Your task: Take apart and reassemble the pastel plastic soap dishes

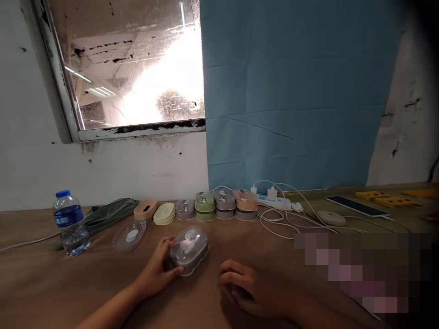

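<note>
Over the brown tabletop (pixel 103 292), a far row of lidded boxes (pixel 224 214) stands beyond our hands. Our right hand (pixel 245 285) curls loosely; its palm is too dark for us to tell whether it holds anything. Our left hand (pixel 158 269) grasps the left end of the clear-lidded grey box (pixel 196 264), nearer us. We judge this a handling step; next calls for steadying its free right end.
</note>
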A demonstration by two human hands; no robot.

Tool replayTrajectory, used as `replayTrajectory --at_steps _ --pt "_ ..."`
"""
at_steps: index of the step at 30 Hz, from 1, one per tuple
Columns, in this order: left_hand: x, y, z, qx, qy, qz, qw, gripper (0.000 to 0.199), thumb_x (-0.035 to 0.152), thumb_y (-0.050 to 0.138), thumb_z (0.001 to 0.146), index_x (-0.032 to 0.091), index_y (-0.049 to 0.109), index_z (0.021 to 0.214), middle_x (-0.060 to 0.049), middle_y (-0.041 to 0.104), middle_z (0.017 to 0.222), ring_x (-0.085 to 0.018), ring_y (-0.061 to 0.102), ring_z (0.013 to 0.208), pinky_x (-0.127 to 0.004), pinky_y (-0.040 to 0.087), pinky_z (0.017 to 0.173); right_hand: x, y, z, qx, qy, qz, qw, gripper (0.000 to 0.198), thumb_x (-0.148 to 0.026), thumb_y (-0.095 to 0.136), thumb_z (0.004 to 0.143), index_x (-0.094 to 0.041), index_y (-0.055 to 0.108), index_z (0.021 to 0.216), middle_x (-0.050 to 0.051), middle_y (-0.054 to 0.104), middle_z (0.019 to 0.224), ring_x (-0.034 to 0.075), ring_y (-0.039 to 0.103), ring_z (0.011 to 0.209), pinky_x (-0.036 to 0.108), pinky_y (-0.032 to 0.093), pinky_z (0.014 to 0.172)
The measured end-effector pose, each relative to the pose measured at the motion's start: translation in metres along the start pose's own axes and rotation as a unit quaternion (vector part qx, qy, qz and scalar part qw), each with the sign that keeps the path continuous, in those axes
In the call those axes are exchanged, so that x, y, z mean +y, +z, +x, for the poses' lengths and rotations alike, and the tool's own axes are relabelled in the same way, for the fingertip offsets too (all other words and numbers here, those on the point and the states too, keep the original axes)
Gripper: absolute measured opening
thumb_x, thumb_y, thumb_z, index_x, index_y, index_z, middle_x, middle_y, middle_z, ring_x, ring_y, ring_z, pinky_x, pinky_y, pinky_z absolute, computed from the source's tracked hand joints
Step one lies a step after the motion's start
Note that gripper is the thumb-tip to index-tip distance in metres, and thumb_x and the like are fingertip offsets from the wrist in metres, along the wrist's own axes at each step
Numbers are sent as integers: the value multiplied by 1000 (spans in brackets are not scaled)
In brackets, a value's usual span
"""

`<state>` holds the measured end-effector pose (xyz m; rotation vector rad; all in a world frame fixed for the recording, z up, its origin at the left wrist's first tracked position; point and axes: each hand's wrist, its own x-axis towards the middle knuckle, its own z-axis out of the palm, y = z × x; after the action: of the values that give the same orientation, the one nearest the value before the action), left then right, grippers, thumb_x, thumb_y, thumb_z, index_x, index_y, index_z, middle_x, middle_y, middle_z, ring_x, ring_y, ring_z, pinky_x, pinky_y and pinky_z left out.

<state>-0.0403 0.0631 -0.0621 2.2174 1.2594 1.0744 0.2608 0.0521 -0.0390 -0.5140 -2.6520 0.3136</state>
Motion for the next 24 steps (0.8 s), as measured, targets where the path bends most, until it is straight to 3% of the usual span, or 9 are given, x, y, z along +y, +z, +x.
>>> replayTrajectory --at_steps 4,8,12,18,24 --pt "16 -1 -8 -77 25 -81 993 42 34 69 69 20 47 102 -12 38 123 -26 39 119 -38 36 97 -3 -3 2 8 -9 0 1000 40 -5 45 74 -19 52 111 8 52 114 17 49 107 29 41 93" --pt "25 2 -5 -88 34 -105 990 39 35 70 69 19 47 97 -10 42 117 -25 39 118 -35 33 98 -4 -3 2 6 -26 -11 1000 39 -5 44 77 -19 52 113 9 53 115 16 48 109 29 41 94" --pt "30 7 -7 -74 13 -110 991 35 39 64 73 19 46 96 -9 47 108 -23 42 114 -33 34 96 -3 -4 1 -1 -38 -41 998 39 -7 43 79 -18 52 115 10 52 115 18 47 110 32 41 94" --pt "23 3 -4 -18 -51 -49 997 26 45 41 86 20 42 87 -2 54 84 -16 51 78 -27 39 72 -2 -3 1 5 -45 -56 997 36 -8 41 82 -18 52 114 10 54 113 19 48 107 34 42 92" --pt "7 -7 4 56 -109 -17 992 18 40 31 90 22 33 86 2 54 65 -16 53 62 -28 39 63 1 -2 2 5 -55 -39 998 33 -8 42 83 -18 52 113 10 54 112 19 46 108 34 40 93"
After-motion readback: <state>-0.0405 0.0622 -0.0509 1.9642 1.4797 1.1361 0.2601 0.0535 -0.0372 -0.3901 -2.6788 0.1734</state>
